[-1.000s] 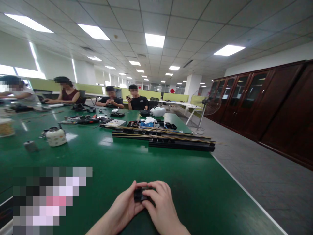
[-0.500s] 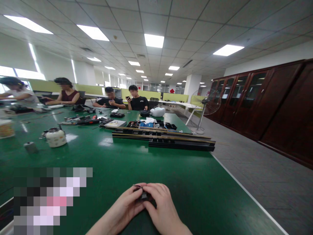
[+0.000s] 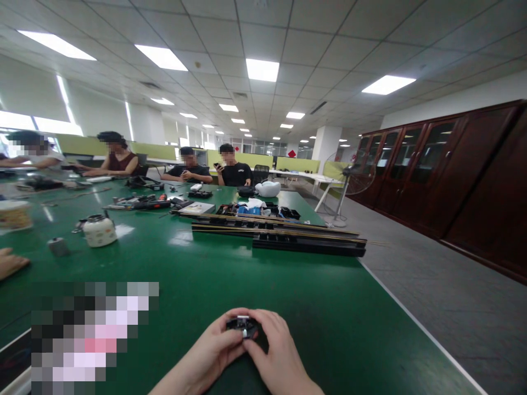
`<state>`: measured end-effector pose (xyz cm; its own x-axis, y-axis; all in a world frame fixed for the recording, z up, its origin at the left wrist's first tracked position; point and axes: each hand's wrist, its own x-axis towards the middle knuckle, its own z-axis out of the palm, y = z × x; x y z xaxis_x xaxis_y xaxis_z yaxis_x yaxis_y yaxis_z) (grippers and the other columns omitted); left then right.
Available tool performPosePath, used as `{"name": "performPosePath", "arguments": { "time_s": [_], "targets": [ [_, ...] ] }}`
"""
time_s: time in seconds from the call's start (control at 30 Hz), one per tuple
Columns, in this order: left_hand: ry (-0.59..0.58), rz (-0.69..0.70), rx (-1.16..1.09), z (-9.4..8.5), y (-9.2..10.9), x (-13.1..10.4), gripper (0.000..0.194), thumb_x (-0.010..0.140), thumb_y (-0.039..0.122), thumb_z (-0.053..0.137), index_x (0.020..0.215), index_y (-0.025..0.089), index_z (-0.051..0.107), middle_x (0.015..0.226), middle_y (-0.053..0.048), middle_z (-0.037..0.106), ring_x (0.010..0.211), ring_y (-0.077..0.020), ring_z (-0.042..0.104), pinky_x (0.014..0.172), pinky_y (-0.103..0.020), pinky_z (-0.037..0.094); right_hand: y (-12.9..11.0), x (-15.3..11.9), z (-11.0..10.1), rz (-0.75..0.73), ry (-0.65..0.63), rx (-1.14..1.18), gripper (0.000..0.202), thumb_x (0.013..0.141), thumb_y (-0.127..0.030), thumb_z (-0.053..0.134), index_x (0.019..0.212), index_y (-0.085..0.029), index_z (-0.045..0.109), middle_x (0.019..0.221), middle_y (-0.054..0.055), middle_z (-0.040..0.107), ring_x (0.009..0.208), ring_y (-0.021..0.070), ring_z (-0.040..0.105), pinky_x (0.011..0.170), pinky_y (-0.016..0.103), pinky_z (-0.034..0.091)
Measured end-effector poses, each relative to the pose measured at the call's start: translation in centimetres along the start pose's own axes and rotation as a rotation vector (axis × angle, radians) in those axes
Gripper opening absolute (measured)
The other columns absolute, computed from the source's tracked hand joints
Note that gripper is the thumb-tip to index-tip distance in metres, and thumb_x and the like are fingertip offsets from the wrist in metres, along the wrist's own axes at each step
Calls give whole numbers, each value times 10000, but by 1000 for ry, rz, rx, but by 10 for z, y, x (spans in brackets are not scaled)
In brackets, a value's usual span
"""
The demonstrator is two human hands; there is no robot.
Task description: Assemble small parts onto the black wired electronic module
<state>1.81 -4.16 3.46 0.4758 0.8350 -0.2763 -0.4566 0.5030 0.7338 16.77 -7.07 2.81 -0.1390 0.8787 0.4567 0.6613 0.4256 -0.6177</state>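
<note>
Between my two hands is a small black part with shiny metal bits, too small to name its kind. My left hand grips it from the left, with the thumb on its near side. On the right side, my right hand closes on it with thumb and curled fingers. Both hands are just above the near part of the green table. The fingers hide the part's ends and underside.
Long black rails with thin brass-coloured rods lie ahead. A white jar and a grey cylinder stand left. Another person's hand rests at the left edge. Several people sit beyond. A blurred-out patch covers the near left.
The part in my hands has turned, so its metal bits now face me. Another person's hand has come in at the left edge. The view has shifted slightly.
</note>
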Motion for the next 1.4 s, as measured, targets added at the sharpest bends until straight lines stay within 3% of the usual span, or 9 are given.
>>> {"name": "performPosePath", "arguments": {
  "time_s": [0.27, 0.47, 0.57, 0.87, 1.17, 1.4],
  "targets": [
    [-47, -9, -38, -10, 3, 4, 477, 550, 46, 613, 998, 201, 566, 1001, -66, 626, 911, -196, 600, 872, -346, 401, 7, -1, 3, 4, 53, -14, 367, 728, -159, 580, 1081, -257, 548, 1071, 37, 610, 1003, 206, 547, 885, 364, 431],
    [-9, 170, 127, -11, 0, 8, 673, 541, 132, 727, 1150, 257, 467, 1053, -78, 610, 936, -219, 588, 906, -368, 363, 12, 0, 2, 72, 100, 1, 309, 769, -208, 555, 1075, -253, 554, 1073, 33, 616, 1007, 196, 557, 883, 345, 445],
    [-23, 267, 186, -13, -2, 11, 610, 569, 200, 727, 1129, 231, 488, 1012, -88, 622, 941, -227, 579, 913, -374, 350, 12, 1, 2, 68, 108, 4, 300, 771, -221, 553, 1069, -253, 561, 1067, 35, 621, 1000, 197, 565, 873, 341, 453],
    [-59, 307, 385, -21, 4, 13, 558, 634, 210, 678, 1142, 238, 450, 981, -66, 609, 953, -218, 564, 898, -368, 356, 10, 0, 1, 81, 65, 10, 308, 778, -199, 533, 1082, -248, 552, 1095, 37, 609, 1028, 194, 554, 898, 344, 439],
    [142, 402, 704, -27, 4, 14, 427, 591, 207, 679, 1012, 233, 612, 983, -64, 620, 953, -234, 514, 914, -354, 322, 15, 0, 4, 69, 47, -26, 319, 787, -195, 502, 1095, -263, 545, 1081, 26, 615, 1009, 201, 561, 874, 340, 442],
    [160, 484, 972, -36, 0, 17, 424, 607, 232, 661, 1028, 251, 618, 894, -73, 607, 887, -264, 491, 874, -385, 316, 23, -2, 10, 105, 39, -115, 359, 691, -143, 580, 1019, -289, 581, 976, 25, 642, 936, 242, 579, 817, 379, 448]
  ]
}}
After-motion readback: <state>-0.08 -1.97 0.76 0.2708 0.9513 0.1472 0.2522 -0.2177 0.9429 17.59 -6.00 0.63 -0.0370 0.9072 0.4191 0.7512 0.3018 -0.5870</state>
